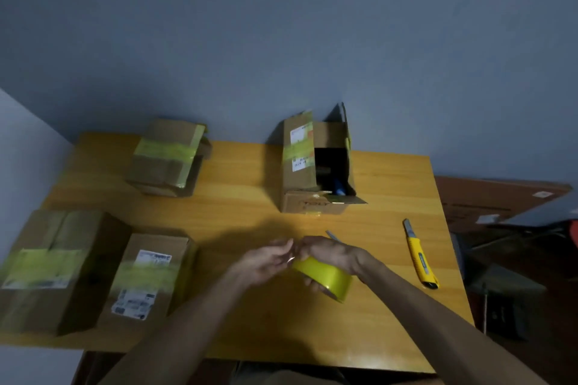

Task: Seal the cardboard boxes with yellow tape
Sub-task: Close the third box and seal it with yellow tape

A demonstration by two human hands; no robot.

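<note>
Yellow tape roll (325,275), right fingers (311,284) curled round

Right hand (328,255): mine, gripping the yellow tape roll (325,278) from above, over the table (250,216).
Left hand (266,261): at the roll's 9 o'clock, fingertips at its rim; I cannot tell whether they pinch.
Open box (300,172): 12 o'clock from my hands, flaps up.
Far taped box (165,156): 10 o'clock.
Large taped box (53,266), labelled taped box (147,275): 9 o'clock, just beside each other.
Yellow knife (419,256): 3 o'clock, lying flat, apart from the roll.
</note>
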